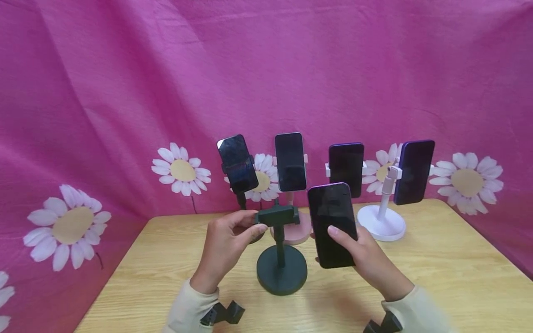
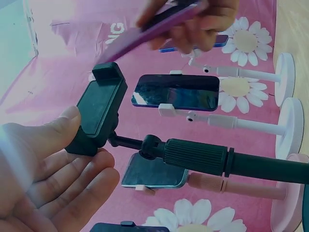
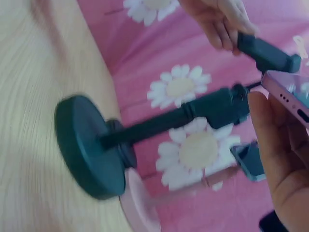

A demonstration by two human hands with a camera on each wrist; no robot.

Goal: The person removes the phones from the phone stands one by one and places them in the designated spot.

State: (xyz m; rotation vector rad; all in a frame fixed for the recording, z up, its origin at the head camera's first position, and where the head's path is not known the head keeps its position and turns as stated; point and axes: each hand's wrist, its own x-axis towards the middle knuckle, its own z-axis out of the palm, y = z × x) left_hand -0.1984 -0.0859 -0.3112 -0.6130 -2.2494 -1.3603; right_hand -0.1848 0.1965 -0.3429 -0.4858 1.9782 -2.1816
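Tabletop (image 1: 145, 277) bears five stands (image 1: 287, 277), four phones (image 1: 290, 162); right hand (image 1: 367, 259) grips fifth phone (image 1: 331, 210).

Green stand (image 3: 159, 128) on bench (image 3: 38, 125); left hand (image 3: 219, 20) on its clamp (image 3: 268, 54); phone (image 3: 278, 92) in right hand (image 3: 287, 166); pink stand (image 3: 138, 203), farther back.

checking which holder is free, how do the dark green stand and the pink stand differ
The dark green stand has an empty holder, while the pink stand carries a phone. In the head view, the dark green stand is nearer; the pink stand sits behind it, partly hidden. They also differ in colour, dark green against pale pink. Both stand upright on round bases.
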